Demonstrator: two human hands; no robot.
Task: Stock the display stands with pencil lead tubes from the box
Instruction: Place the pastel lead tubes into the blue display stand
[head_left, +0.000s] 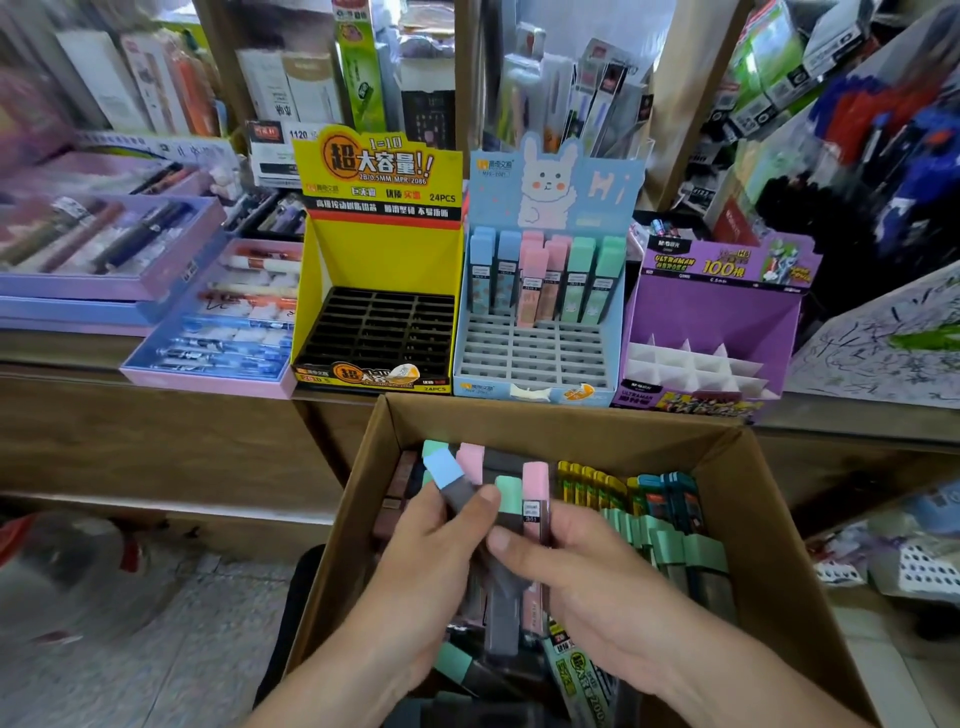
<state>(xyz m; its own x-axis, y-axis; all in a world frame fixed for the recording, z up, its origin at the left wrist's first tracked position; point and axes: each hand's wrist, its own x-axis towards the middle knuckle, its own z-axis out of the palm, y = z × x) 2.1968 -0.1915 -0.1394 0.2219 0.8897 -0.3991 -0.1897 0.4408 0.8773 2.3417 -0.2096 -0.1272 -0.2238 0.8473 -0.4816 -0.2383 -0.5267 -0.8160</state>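
A cardboard box (779, 519) in front of me holds several pencil lead tubes with green, yellow and teal caps (670, 540). Over it, my left hand (415, 566) grips a fan of tubes with blue, pink and green caps (470, 475). My right hand (587, 571) pinches a pink-capped tube (535, 499) beside that bunch. On the shelf stand three display stands: a yellow one (384, 254) with bare black slots, a blue bunny one (540, 358) with tubes in its back rows, and a purple one (711, 312) with bare white dividers.
Trays of pens (218, 332) lie left of the yellow stand on the wooden counter (156, 415). Packaged stationery fills the shelves behind. A scribbled paper sheet (883, 348) sits at the right. Tiled floor shows at the lower left.
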